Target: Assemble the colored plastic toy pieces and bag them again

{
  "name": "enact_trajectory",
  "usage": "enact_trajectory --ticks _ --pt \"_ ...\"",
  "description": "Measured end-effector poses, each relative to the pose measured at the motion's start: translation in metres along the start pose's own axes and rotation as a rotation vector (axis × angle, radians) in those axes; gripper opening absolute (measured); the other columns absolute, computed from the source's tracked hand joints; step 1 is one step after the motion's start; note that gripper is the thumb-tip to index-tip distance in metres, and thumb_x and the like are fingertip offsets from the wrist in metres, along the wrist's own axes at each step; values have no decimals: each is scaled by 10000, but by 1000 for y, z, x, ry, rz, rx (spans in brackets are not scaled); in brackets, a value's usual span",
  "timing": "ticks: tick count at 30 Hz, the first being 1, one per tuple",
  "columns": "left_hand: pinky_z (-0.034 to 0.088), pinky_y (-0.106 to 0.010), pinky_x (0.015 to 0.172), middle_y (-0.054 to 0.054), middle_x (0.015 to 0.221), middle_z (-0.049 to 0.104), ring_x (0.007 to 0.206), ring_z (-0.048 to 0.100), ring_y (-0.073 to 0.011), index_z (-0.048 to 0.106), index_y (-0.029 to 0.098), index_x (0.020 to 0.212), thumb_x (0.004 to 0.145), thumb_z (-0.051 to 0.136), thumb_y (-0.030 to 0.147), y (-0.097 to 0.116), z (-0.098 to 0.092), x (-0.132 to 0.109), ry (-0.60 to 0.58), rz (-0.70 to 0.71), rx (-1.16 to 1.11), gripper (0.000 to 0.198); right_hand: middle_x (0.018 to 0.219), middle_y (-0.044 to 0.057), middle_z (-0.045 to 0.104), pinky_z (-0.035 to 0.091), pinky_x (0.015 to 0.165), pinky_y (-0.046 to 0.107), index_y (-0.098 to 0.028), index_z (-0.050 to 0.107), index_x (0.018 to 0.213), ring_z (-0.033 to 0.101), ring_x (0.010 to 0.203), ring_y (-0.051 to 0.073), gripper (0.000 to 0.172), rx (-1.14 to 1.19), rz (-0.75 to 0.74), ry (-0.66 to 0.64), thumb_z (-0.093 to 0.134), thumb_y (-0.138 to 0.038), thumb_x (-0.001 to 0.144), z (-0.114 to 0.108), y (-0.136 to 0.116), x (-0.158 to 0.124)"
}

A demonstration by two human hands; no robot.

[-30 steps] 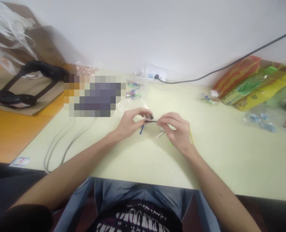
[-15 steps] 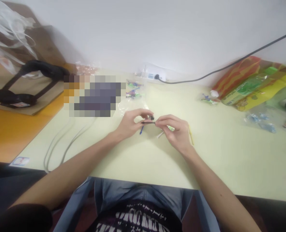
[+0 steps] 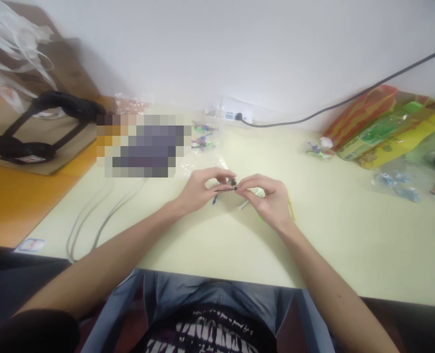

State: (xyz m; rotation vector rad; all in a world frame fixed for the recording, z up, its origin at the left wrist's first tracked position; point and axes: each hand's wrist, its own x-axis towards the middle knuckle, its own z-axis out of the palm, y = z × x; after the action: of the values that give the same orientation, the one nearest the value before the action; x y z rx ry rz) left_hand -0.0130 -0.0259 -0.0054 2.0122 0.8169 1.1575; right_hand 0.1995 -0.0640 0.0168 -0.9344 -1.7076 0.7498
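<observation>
My left hand [image 3: 198,189] pinches a small dark piece [image 3: 233,182] between thumb and fingers; a thin black stick-like part [image 3: 224,190] lies along its thumb. Fingertips of my right hand [image 3: 267,196] are closed on the right end of that black part, close to the left fingertips. What exactly the dark pieces are is too small to tell. Below the hands on the table lie a blue stick-like piece [image 3: 215,199], a white one [image 3: 244,205] and a yellow one [image 3: 291,205], the last partly behind my right hand. Something green shows behind the right fingers.
Bags of small coloured parts [image 3: 203,142] lie at the back. On the right are another small bag [image 3: 317,150], a yellow-green package [image 3: 382,137] and a bag of blue pieces [image 3: 396,184]. A black cable [image 3: 298,123] runs to a power strip [image 3: 228,115]. A black frame [image 3: 44,127] stands left.
The black part has shifted slightly and shows less between the hands. My right fingertips have moved a little closer to the left ones.
</observation>
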Motion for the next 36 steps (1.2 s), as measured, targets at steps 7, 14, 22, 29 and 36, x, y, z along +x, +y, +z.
enact_trajectory --ticks 7,14,22,29,36 --pt "549 -335 804 -80 980 762 823 682 -184 752 211 1101 909 706 459 1 -1 0 -21 -8 0 317 870 27 783 590 807 362 -254 781 829 728 824 201 51 -25 11 -16 758 -211 845 0 -1 1" --pt "552 -341 833 -67 962 769 847 695 -192 769 219 1083 886 745 390 3 -3 0 -31 -44 -35 262 911 31 775 580 825 371 -266 789 860 722 867 206 75 16 -13 -56 738 -213 872 0 5 0" --pt "604 -376 877 -97 991 779 912 734 -221 785 184 1015 804 832 323 3 -1 0 -12 -141 -289 257 899 34 760 568 832 368 -255 772 837 709 862 201 47 51 14 -92 749 -267 876 -2 8 2" --pt "603 -363 879 -96 1017 775 925 734 -218 783 186 1038 803 832 293 3 -3 1 -52 -177 -334 262 883 44 715 535 825 370 -231 735 830 671 858 200 109 171 20 -105 771 -328 863 -7 14 4" --pt "592 -323 815 -92 991 763 909 717 -208 780 176 1041 808 826 280 8 -3 2 -119 -207 -366 259 903 45 664 503 824 372 -239 718 852 630 868 199 128 188 35 -143 751 -357 886 -7 12 5"
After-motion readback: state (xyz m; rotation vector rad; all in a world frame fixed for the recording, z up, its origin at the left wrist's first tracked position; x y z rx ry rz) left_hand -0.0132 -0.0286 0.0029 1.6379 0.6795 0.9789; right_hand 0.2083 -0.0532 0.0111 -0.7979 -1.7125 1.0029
